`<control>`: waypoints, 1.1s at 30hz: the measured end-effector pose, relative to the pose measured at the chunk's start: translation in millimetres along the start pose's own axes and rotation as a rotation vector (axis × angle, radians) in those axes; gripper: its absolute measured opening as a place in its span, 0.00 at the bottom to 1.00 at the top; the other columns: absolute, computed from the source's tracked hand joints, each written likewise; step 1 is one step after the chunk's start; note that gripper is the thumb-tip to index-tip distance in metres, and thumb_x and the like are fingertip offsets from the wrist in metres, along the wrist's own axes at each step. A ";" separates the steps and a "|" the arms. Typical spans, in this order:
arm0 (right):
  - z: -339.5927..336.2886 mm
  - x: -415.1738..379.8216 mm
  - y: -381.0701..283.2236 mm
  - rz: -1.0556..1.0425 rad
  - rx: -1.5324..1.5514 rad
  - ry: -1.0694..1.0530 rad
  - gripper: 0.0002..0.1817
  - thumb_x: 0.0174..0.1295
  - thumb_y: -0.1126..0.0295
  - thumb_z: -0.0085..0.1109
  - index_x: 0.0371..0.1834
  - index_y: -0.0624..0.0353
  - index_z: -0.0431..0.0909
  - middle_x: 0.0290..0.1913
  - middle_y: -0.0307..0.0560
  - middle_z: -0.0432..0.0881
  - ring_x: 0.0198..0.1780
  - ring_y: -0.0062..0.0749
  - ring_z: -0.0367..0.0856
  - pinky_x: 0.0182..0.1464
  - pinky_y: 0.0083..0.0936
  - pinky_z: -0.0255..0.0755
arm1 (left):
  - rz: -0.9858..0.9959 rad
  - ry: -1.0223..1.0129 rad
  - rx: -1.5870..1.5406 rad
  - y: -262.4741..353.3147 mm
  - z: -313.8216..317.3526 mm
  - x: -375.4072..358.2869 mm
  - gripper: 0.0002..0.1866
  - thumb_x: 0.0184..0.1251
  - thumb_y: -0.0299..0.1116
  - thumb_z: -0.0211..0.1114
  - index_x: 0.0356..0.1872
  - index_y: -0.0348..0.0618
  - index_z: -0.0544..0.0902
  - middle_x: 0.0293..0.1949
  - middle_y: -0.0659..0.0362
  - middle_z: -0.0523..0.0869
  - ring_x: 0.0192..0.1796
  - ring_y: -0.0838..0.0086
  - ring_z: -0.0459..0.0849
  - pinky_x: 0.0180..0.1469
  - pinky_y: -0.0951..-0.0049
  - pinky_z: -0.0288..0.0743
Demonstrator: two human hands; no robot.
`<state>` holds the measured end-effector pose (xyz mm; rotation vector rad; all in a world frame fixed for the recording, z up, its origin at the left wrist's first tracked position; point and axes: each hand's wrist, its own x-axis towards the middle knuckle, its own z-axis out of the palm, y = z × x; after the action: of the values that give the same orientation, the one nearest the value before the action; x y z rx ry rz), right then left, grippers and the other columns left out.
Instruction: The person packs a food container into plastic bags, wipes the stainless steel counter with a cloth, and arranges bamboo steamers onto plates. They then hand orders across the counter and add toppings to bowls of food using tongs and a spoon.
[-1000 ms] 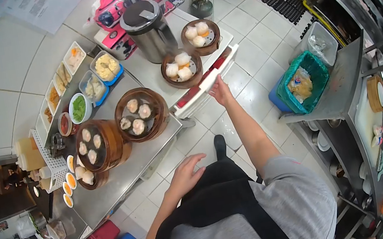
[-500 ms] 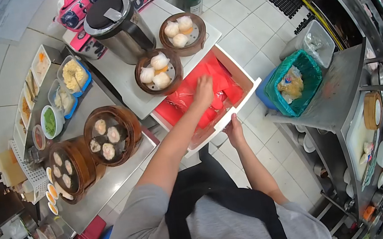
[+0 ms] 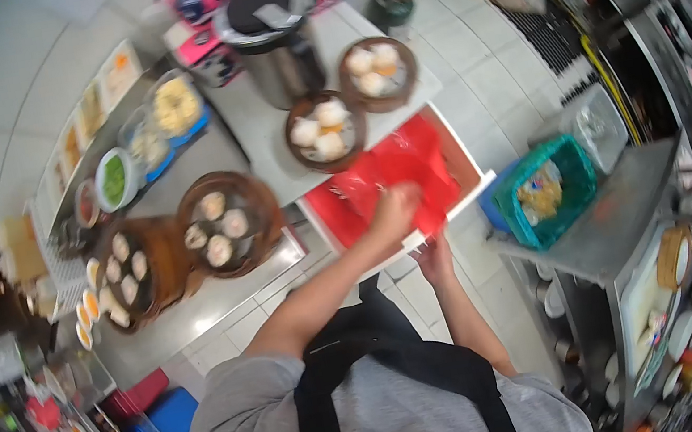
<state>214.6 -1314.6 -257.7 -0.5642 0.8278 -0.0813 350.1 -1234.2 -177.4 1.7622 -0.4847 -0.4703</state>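
Note:
My left hand (image 3: 399, 206) is closed on a red plastic bag (image 3: 411, 160) in the open white drawer (image 3: 473, 191). Part of that red plastic is drawn up towards the drawer's front edge. My right hand (image 3: 435, 261) is at the front edge, its fingers curled up where a red corner hangs over. Blur hides whether those fingers grip the drawer, the plastic or both. More red plastic (image 3: 336, 208) fills the drawer's left side. Right above the drawer, on the white top, stand two small steamer baskets (image 3: 333, 164) of pale dumplings.
Two larger steamers (image 3: 257, 198) with dumplings stand on the steel counter (image 3: 237, 301) at left, near tubs of fillings (image 3: 176, 105). A steel jug (image 3: 277, 68) is behind the drawer. At right are a green-lined bin (image 3: 584, 205) and a steel shelf unit (image 3: 608, 242).
My left hand has drawn red plastic towards the drawer's front edge, near my right hand. The view has shifted, so the counters and baskets appear further right.

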 end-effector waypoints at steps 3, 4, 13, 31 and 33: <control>-4.6 23.4 1.6 0.001 0.163 -0.210 0.28 0.64 0.47 0.46 0.58 0.55 0.65 0.52 0.47 0.74 0.52 0.41 0.74 0.54 0.43 0.70 | 0.088 -0.157 0.089 63.4 -59.8 -84.6 0.13 0.48 0.19 0.54 0.38 0.35 0.76 0.25 0.46 0.76 0.28 0.60 0.78 0.32 0.66 0.69; 4.7 32.6 -1.2 -0.004 0.153 -0.244 0.28 0.62 0.47 0.48 0.58 0.56 0.64 0.54 0.48 0.72 0.53 0.43 0.73 0.54 0.44 0.70 | 0.422 0.048 0.207 60.6 -74.2 -106.4 0.18 0.47 0.18 0.52 0.43 0.36 0.76 0.29 0.44 0.79 0.33 0.55 0.80 0.37 0.64 0.71; 128.5 163.5 12.7 0.001 -0.079 -0.206 0.38 0.57 0.36 0.43 0.61 0.52 0.56 0.55 0.46 0.72 0.51 0.40 0.73 0.58 0.54 0.62 | -0.229 -0.015 0.513 101.6 -259.6 -342.0 0.09 0.54 0.24 0.60 0.38 0.40 0.81 0.36 0.52 0.83 0.39 0.59 0.82 0.41 0.65 0.75; 339.0 -413.1 573.4 0.928 -1.038 -1.695 0.13 0.64 0.67 0.49 0.44 0.67 0.74 0.39 0.48 0.80 0.43 0.31 0.81 0.46 0.26 0.73 | -0.449 0.527 1.060 74.1 -272.9 -776.3 0.16 0.47 0.28 0.60 0.41 0.46 0.79 0.39 0.63 0.78 0.43 0.71 0.75 0.39 0.73 0.75; 354.4 -475.7 571.3 0.846 -1.033 -1.850 0.11 0.63 0.70 0.49 0.43 0.68 0.74 0.39 0.49 0.80 0.41 0.32 0.81 0.46 0.26 0.73 | -0.566 0.829 0.806 72.2 -285.7 -811.3 0.18 0.50 0.29 0.63 0.46 0.43 0.77 0.44 0.60 0.79 0.48 0.67 0.75 0.45 0.69 0.73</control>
<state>60.4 -537.0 -34.3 -0.8687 -0.8799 1.5127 -173.7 -573.7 7.9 2.6607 0.5110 0.1508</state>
